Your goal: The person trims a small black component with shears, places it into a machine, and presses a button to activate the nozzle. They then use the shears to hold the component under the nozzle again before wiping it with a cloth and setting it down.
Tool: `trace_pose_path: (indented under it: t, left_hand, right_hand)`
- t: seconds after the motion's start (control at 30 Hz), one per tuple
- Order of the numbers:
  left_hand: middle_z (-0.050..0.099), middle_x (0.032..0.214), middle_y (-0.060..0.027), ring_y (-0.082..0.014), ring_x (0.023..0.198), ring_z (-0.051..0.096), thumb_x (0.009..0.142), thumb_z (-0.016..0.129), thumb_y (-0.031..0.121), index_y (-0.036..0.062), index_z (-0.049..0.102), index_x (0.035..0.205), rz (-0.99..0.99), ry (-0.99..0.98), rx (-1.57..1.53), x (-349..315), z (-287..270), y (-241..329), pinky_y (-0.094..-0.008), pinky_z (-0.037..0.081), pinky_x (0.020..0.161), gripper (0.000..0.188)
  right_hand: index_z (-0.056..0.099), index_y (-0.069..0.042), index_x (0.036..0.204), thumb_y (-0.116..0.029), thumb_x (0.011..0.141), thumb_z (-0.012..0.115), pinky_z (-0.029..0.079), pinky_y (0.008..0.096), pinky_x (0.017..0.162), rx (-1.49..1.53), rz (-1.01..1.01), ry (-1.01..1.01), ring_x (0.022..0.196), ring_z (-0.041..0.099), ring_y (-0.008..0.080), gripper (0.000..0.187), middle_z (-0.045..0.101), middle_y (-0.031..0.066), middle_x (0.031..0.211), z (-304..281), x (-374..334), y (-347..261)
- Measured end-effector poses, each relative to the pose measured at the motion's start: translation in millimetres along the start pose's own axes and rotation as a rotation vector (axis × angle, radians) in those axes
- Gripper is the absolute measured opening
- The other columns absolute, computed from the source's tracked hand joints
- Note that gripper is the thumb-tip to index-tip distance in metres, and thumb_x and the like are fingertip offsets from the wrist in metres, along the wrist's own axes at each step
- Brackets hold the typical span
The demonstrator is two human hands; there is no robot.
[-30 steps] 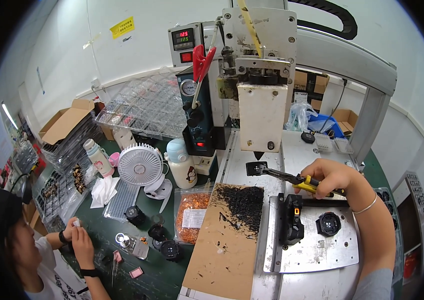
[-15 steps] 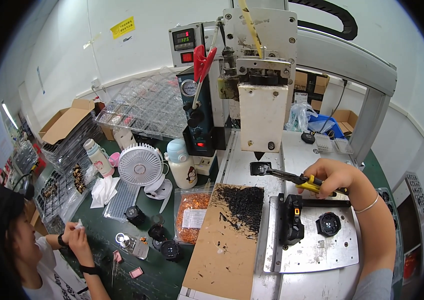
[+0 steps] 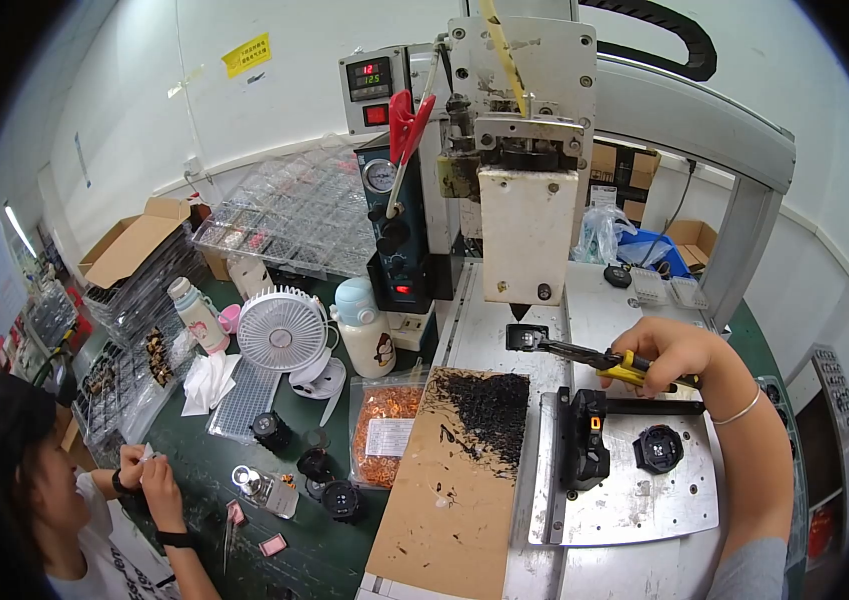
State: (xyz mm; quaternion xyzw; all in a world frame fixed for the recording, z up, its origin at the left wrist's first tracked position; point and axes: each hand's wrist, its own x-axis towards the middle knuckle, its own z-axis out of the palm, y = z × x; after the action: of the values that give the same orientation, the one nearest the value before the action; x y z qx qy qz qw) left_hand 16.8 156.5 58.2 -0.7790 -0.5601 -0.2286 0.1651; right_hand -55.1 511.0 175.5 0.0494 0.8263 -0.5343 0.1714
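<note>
Gripping yellow-handled long-nose pliers (image 3: 595, 358), the right hand (image 3: 680, 352) stays almost unmoved from a second ago, keeping the small black part (image 3: 525, 337) pinched just under the cream machine head (image 3: 528, 235); the left hand is unseen.

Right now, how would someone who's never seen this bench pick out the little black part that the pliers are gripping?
Find the tall grey machine head at the middle of the bench and follow it down to its dark nozzle. Just under that tip sits the small black part, clamped in yellow-handled pliers held by the right hand. Unlike the round black piece on the metal plate, it is held up off the bed.
</note>
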Motion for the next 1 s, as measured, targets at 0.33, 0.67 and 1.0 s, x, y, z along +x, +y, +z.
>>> trace_pose_path:
  t: [0.33,0.67,1.0]
  left_hand:
    - [0.051,0.115,-0.0159,-0.0295,0.107,0.05,0.083,0.043,0.024,0.0038,0.047,0.115,0.015,0.0,0.006,-0.7,0.6,-1.1,-0.0416,0.04,0.094,0.038]
    - [0.05,0.115,-0.0156,-0.0291,0.109,0.049,0.084,0.044,0.023,0.0041,0.048,0.115,-0.003,0.015,-0.007,-1.2,1.8,0.0,-0.0411,0.039,0.095,0.036]
    - [0.05,0.116,-0.016,-0.0295,0.109,0.049,0.084,0.043,0.024,0.0041,0.048,0.115,0.006,-0.004,-0.017,-1.2,0.6,-0.8,-0.0413,0.039,0.095,0.037]
  right_hand:
    - [0.063,0.005,0.099,-0.009,0.051,0.063,0.045,0.0222,0.053,0.007,0.017,-0.017,0.057,0.056,0.0117,0.05,0.058,0.0045,0.066,-2.3,-0.6,0.6]
    - [0.062,0.006,0.099,-0.009,0.051,0.063,0.046,0.0222,0.052,-0.023,-0.002,-0.026,0.055,0.055,0.0113,0.05,0.057,0.0047,0.065,-3.4,-0.7,1.8]
    - [0.062,0.006,0.099,-0.008,0.053,0.063,0.046,0.0219,0.052,0.015,0.003,-0.047,0.056,0.055,0.0112,0.049,0.057,0.0048,0.065,-3.4,-2.5,0.3]
